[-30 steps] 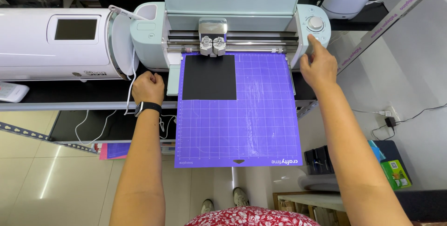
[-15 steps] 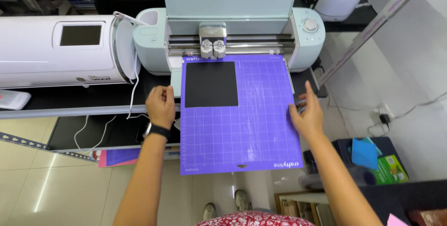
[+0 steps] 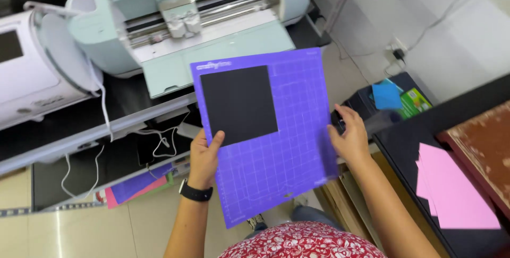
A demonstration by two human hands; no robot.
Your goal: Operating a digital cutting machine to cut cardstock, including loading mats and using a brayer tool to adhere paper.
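Purple cutting mat (image 3: 276, 146) between both hands

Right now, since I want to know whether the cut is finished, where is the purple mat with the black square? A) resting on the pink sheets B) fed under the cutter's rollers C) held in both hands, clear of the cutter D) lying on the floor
C: the left hand and right hand grip the purple mat by its side edges, in front of the pale green cutting machine and apart from it.
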